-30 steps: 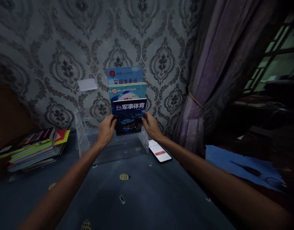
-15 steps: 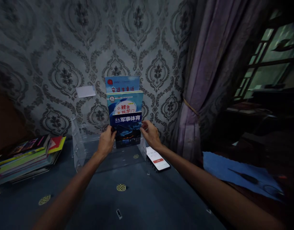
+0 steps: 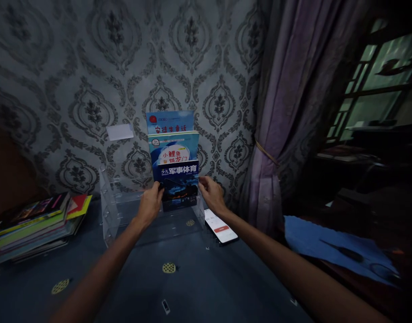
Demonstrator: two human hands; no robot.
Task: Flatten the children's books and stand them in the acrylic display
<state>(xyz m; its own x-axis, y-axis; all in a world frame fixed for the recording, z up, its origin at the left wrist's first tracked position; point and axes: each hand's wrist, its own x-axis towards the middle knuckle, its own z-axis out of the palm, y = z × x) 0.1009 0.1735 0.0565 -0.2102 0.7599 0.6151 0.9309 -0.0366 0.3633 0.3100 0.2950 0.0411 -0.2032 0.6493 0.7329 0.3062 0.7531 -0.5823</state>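
Observation:
A dark blue book (image 3: 179, 181) with white Chinese title letters stands upright in the front of a clear plastic rack (image 3: 108, 211). My left hand (image 3: 151, 201) grips its left edge, fingers closed. At the right edge my right hand (image 3: 210, 193) holds the same book with thumb and fingers. Behind it rises a light blue book (image 3: 175, 148) with a white oval on its cover. Furthest back and highest is another blue book (image 3: 170, 122) with red title letters. The lower part of the dark book shows through the clear front panel.
A lit phone (image 3: 221, 226) lies right of the rack. At the left is a stack of books and booklets (image 3: 34, 229). Scissors (image 3: 353, 255) rest on a blue cloth (image 3: 306, 233) at the right. Patterned wallpaper and a tied purple curtain (image 3: 269, 134) stand behind.
The view has tilted slightly, so everything sits a little lower in the picture. Both hands still hold the dark blue book, which has hardly moved relative to the rack.

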